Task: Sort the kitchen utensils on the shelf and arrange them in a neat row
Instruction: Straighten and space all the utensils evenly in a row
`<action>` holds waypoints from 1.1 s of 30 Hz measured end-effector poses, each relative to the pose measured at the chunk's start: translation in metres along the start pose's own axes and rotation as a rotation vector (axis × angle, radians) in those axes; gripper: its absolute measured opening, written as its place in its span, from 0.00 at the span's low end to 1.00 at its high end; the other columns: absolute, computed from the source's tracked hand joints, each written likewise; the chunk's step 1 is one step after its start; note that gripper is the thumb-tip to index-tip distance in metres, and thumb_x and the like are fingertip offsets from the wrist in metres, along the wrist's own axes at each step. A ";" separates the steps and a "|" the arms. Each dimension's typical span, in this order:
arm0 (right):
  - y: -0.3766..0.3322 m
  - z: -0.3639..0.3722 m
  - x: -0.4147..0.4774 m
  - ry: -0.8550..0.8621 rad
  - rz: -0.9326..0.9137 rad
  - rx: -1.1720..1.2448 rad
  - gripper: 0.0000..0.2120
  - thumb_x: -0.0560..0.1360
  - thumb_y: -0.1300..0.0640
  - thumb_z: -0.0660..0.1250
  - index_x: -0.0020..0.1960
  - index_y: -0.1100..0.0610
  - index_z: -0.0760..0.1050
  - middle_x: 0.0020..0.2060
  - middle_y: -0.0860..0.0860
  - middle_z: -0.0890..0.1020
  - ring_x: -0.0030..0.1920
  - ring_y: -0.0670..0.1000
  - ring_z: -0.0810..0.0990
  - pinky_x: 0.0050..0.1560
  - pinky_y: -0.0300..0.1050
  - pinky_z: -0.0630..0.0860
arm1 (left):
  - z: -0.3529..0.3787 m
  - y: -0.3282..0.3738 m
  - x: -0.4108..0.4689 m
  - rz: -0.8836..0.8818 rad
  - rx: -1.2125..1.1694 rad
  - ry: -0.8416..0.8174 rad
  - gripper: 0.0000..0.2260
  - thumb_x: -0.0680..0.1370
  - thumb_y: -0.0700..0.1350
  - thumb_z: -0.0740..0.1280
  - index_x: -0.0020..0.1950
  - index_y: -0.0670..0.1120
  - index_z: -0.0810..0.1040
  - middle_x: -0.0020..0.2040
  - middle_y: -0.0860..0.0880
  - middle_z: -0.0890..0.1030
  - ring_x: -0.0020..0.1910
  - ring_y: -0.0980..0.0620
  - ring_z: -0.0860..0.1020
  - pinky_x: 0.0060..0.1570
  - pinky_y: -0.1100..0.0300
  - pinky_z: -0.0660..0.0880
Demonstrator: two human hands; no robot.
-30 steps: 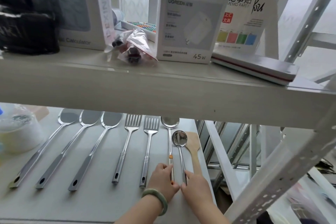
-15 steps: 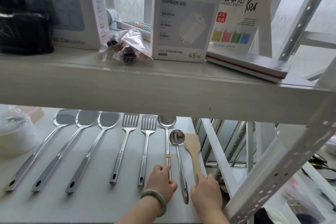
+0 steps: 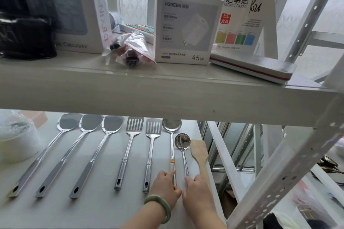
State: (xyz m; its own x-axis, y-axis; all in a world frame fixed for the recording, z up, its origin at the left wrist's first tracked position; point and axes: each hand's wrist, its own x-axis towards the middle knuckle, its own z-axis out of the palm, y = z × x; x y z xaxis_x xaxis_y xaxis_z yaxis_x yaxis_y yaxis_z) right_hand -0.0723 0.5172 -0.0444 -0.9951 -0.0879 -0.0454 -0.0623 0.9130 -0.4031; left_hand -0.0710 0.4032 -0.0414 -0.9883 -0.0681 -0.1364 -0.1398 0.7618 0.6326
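Both hands rest on handle ends: left hand [image 3: 166,186] curled on the orange-banded ladle [image 3: 172,147], right hand [image 3: 197,190] fingers on the small ladle [image 3: 183,147]. Utensils lie in a row on the lower shelf [image 3: 96,208], wooden spatula [image 3: 200,154] rightmost

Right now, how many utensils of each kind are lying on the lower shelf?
Solid steel turners: 3
Slotted steel spatulas: 2
Round-bowled steel spoons: 2
Wooden spatula: 1
Total: 8

Silver steel utensils [image 3: 130,151] on a pale grey shelf [image 3: 96,210] — one wooden spatula [image 3: 199,152], tan; jade-green bangle [image 3: 161,206]; orange bands on the ladle handle [image 3: 173,161].
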 end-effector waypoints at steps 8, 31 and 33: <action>0.002 0.005 0.012 0.039 0.025 0.024 0.17 0.77 0.58 0.57 0.64 0.54 0.70 0.53 0.55 0.74 0.53 0.54 0.75 0.54 0.44 0.73 | 0.000 -0.001 0.000 0.012 0.026 -0.013 0.24 0.74 0.47 0.61 0.70 0.51 0.65 0.60 0.46 0.72 0.56 0.49 0.76 0.60 0.60 0.71; -0.113 0.037 0.006 -0.081 -0.012 -0.015 0.21 0.75 0.46 0.61 0.61 0.59 0.68 0.59 0.56 0.74 0.60 0.55 0.73 0.61 0.44 0.68 | -0.089 -0.110 -0.021 -0.272 0.013 0.277 0.22 0.72 0.51 0.68 0.63 0.49 0.69 0.59 0.45 0.72 0.58 0.46 0.74 0.60 0.56 0.71; -0.115 0.040 0.008 -0.085 0.017 -0.031 0.19 0.75 0.48 0.61 0.60 0.60 0.69 0.59 0.56 0.75 0.61 0.54 0.73 0.61 0.44 0.68 | -0.089 -0.112 -0.019 -0.266 0.015 0.245 0.18 0.72 0.50 0.67 0.60 0.48 0.72 0.57 0.45 0.74 0.56 0.46 0.75 0.58 0.56 0.72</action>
State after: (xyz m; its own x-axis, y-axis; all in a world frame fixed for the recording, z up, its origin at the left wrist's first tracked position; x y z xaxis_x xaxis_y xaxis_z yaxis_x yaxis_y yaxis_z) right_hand -0.0698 0.3956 -0.0347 -0.9860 -0.1048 -0.1295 -0.0494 0.9264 -0.3734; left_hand -0.0421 0.2613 -0.0418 -0.9028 -0.4165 -0.1069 -0.3952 0.7059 0.5878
